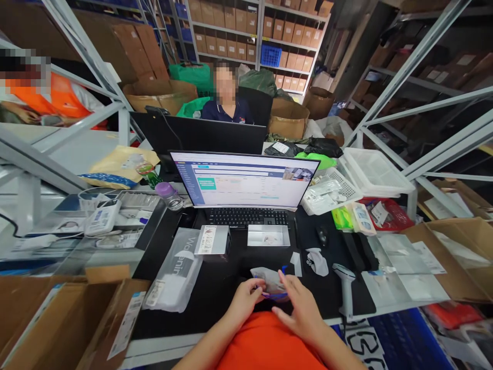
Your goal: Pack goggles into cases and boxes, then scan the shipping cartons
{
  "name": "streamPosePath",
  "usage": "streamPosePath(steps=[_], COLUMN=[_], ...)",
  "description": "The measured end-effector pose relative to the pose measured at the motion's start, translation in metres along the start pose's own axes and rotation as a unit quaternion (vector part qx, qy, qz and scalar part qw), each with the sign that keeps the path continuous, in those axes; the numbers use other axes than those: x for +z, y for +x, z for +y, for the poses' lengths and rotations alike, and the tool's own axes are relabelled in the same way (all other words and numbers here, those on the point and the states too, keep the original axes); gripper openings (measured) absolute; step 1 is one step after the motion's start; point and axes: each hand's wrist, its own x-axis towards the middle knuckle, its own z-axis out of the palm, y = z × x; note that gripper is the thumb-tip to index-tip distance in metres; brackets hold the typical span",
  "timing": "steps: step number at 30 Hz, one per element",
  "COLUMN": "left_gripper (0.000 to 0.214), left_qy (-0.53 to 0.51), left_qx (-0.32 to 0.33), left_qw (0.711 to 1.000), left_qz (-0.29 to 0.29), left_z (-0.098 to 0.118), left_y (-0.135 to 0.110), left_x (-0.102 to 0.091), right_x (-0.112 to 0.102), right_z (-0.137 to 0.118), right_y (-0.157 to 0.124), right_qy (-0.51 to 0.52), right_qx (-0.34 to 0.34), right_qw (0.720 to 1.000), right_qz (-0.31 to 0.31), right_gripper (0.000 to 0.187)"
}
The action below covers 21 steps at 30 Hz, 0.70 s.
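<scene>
My left hand (pixel 244 302) and my right hand (pixel 301 304) hold a crumpled grey plastic packet (pixel 270 281) with a blue and purple strip at its edge, just above the black desk mat (pixel 215 293). A translucent printed poly bag (pixel 175 271) lies left of my left hand. To the right of my right hand rests a grey handheld barcode scanner (pixel 346 288). A small white cloth piece (pixel 318 261) lies beyond it. Ahead are a labelled silver box (pixel 211 240) and a flat, shallow box (pixel 268 235), both apart from my hands.
A keyboard (pixel 248 217) and lit monitor (pixel 244 179) stand ahead, with a co-worker (pixel 227 100) behind a second monitor. Open cardboard boxes (pixel 57 318) crowd the lower left, and another (pixel 454 257) holds papers at right. Steel racks with brown cartons surround the desk.
</scene>
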Motion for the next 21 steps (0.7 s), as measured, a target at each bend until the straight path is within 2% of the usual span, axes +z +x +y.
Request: streamPosePath(steps=[2, 4, 7, 11, 15, 17, 19, 21], left_gripper=[0.022, 0.022, 0.024, 0.023, 0.017, 0.029, 0.053, 0.075], left_qy=[-0.001, 0.000, 0.008, 0.042, 0.098, 0.120, 0.178, 0.293], left_qx=[0.021, 0.027, 0.016, 0.011, 0.045, 0.055, 0.091, 0.156], left_qw=[1.000, 0.999, 0.999, 0.999, 0.994, 0.991, 0.980, 0.943], left_qz=[-0.018, -0.025, -0.027, -0.012, -0.004, -0.012, -0.010, 0.010], left_z=[0.004, 0.009, 0.013, 0.002, -0.014, -0.019, -0.019, -0.018], left_y=[0.008, 0.015, 0.022, 0.025, 0.025, 0.021, 0.016, 0.012], left_x=[0.005, 0.007, 0.004, -0.007, -0.016, -0.019, -0.023, -0.030], right_x=[0.016, 0.034, 0.055, 0.060, 0.060, 0.062, 0.061, 0.051], right_z=[0.003, 0.012, 0.032, 0.049, 0.036, 0.026, 0.022, 0.027], right_y=[0.008, 0.017, 0.032, 0.052, 0.081, 0.095, 0.104, 0.104], right_qy=[-0.087, -0.160, -0.224, -0.259, -0.263, -0.247, -0.229, -0.225], right_qx=[-0.044, -0.083, -0.078, -0.050, -0.027, 0.012, 0.045, 0.058], right_qw=[0.995, 0.983, 0.971, 0.964, 0.962, 0.965, 0.968, 0.969], right_qz=[-0.025, -0.034, -0.018, -0.034, -0.066, -0.083, -0.087, -0.081], right_gripper=[0.085, 0.075, 0.061, 0.059, 0.056, 0.051, 0.042, 0.035])
